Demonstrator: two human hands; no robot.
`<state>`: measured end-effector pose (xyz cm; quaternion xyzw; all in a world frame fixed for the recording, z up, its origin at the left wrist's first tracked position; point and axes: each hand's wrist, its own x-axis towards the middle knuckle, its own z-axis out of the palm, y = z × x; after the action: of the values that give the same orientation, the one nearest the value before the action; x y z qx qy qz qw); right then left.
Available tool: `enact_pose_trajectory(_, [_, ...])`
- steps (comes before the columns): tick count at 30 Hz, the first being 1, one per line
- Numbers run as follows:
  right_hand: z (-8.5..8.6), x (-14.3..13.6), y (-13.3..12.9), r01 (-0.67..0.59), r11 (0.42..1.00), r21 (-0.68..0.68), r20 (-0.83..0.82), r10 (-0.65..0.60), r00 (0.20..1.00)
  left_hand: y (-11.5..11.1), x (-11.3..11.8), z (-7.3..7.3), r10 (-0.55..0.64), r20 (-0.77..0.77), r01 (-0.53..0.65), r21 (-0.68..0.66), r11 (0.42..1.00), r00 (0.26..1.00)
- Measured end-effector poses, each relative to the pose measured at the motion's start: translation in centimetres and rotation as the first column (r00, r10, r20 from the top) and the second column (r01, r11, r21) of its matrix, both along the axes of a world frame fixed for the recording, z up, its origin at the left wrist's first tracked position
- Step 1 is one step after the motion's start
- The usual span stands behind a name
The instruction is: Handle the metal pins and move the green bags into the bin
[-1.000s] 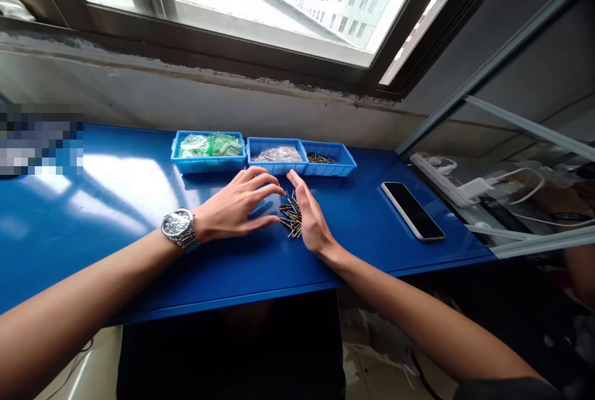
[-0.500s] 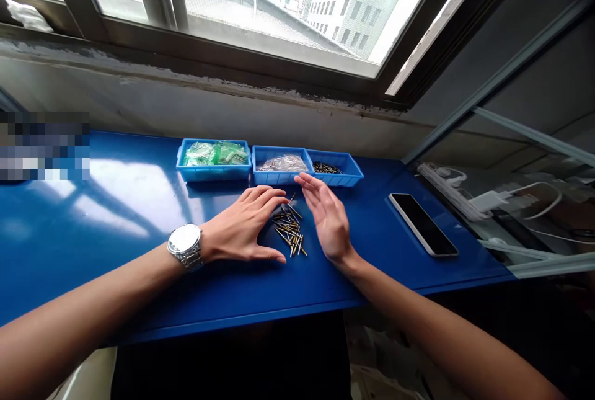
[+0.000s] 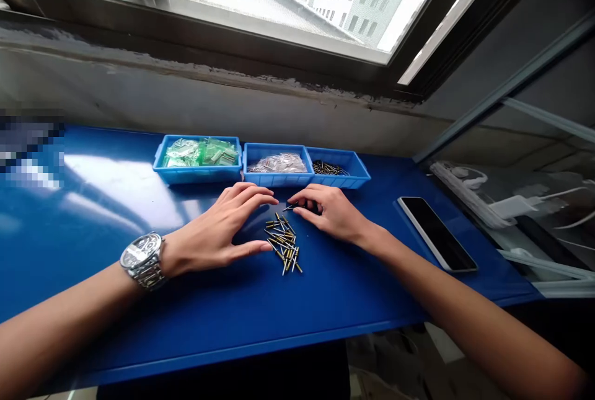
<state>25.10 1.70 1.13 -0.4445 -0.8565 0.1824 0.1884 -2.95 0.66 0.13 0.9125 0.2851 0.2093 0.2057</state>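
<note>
On the tabletop (image 3: 362, 288), your left hand (image 3: 214, 235) spreads, thumb and fingers apart; your right hand (image 3: 334, 215) curls, its grip unclear. An inward sweep could scatter the pin pile (image 3: 286, 242) at mid-frame; a loose pinch could drop the lone pin (image 3: 287, 208) by your right thumb.

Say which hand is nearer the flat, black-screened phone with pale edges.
Right. The right hand is left of the phone, apart from it; the left hand is farther left.
</note>
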Motion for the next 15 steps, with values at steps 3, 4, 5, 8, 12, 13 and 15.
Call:
enact_pose_trajectory(3, [0.0,-0.1,0.8,-0.011,0.999,-0.039,0.003,0.011,1.0,0.2,-0.1,0.0,0.01,-0.01,-0.01,-0.025,1.0,1.0])
enact_pose_trajectory(4, [0.2,0.0,1.0,-0.017,0.998,-0.059,-0.003,0.017,1.0,0.2,-0.1,0.0,0.011,-0.013,-0.012,-0.033,0.999,1.0])
enact_pose_trajectory(5, [0.3,0.1,1.1,-0.023,0.997,-0.08,-0.011,0.022,1.0,0.3,-0.1,0.0,0.014,-0.016,-0.015,-0.042,0.999,1.0])
enact_pose_trajectory(8, [0.9,0.8,1.2,-0.043,0.989,-0.139,-0.026,0.039,0.999,0.3,-0.1,0.0,0.018,-0.021,-0.019,-0.062,0.998,1.0])
enact_pose_trajectory(12, [1.3,1.5,0.7,-0.033,0.986,-0.163,-0.015,0.031,0.999,0.2,0.0,0.0,-0.002,0.0,0.002,-0.047,0.999,1.0])
enact_pose_trajectory(13, [1.4,1.6,0.5,-0.024,0.987,-0.161,-0.007,0.023,1.0,0.2,0.0,0.1,-0.005,0.009,0.005,-0.043,0.999,1.0])
enact_pose_trajectory(15, [1.4,1.8,0.0,-0.002,0.988,-0.152,0.016,0.004,1.0,0.2,0.1,0.2,-0.005,0.027,0.006,-0.038,0.999,1.0])
